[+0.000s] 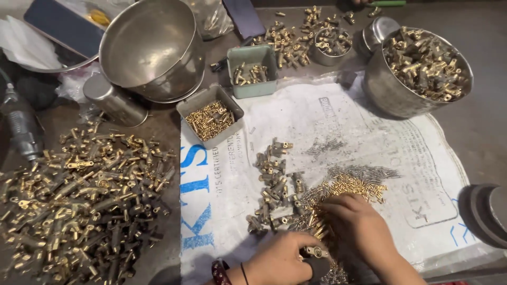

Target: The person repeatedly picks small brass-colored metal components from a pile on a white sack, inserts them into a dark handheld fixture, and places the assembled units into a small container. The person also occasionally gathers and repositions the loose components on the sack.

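Big brass pile [79,200]: sits far left on the surface [486,126], away from both hands.
Left hand [280,261]: closed around a small brass fitting [315,252].
Right hand [356,224]: fingers bent down, pinching at tiny brass pins [354,186]; just beside the fitting.
Risk: a bump could scatter the pins and springs [369,171].

— What sits up at eleven o'clock?
— An empty steel bowl [153,47], a steel cup [113,100] lying beside it.
— And at one o'clock?
— A steel pot [388,92] heaped with brass fittings; a green tray [253,71] at twelve.
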